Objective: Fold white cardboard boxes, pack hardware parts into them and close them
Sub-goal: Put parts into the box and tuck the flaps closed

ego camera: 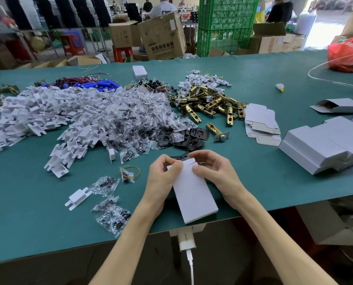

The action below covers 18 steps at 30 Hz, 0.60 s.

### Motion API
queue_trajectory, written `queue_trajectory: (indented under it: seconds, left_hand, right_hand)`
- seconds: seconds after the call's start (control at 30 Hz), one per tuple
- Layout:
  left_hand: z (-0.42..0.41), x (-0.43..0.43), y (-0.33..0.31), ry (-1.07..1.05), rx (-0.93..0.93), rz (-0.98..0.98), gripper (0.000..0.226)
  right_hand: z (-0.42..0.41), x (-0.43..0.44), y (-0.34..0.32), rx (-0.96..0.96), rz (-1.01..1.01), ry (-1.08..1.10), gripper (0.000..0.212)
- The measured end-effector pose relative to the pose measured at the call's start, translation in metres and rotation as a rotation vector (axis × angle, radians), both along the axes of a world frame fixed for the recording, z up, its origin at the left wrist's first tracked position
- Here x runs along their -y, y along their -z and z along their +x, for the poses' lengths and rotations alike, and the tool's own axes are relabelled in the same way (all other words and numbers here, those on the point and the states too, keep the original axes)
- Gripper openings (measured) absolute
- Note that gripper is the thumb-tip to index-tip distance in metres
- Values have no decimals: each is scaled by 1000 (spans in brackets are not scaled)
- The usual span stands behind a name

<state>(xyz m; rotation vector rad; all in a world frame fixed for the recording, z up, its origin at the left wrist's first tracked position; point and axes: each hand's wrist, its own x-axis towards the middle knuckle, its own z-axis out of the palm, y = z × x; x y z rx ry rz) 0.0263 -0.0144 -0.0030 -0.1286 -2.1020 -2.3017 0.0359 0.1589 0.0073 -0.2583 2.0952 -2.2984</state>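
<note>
1. One white cardboard box (194, 192) lay lengthwise between the two hands, with its near end at the front edge of the green tabletop (48, 212).
2. The left hand (163, 173) curled its fingers over the box's far left corner. The right hand (214, 171) pinched the far end flap, thumb on the top face. What the box held could not be seen.
3. Just beyond the hands lay a scatter of black strike plates (183, 138), too overlapped to count. One lone latch bolt (217, 131) lay beyond the right hand.
4. Farther beyond it sat a heap of brass latch bolts (210, 103), well over a dozen, with small white cards among them.
5. Beyond and to the left of the left hand spread two large heaps, neither countable. The nearer was the screw bag pile (130, 116), all clear plastic, and further left was the white insert pile (38, 112).
6. Near the left side of the left hand lay about four loose bags. One banded bag (127, 175) lay within the loop of a yellow rubber band (137, 169). One single insert (77, 198) lay left of them.
7. To the right of the right hand were a stack of flat box blanks (261, 124) and a block of closed white boxes (323, 147), their number unclear. Beyond those lay one open-ended box (337, 105) with something dark inside.
8. Far beyond the hands sat one small closed box (139, 72).
</note>
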Motion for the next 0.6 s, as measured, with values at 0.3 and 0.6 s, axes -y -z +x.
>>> queue_trajectory:
  seconds: [0.3,0.6]
  left_hand:
    - [3,0,-4,40,10,13,24]
    - [2,7,-4,161,36,14,33]
  right_hand:
    - [0,-3,2,25,-2,-10,30]
    - [2,-5,-2,136,-114,-29,16]
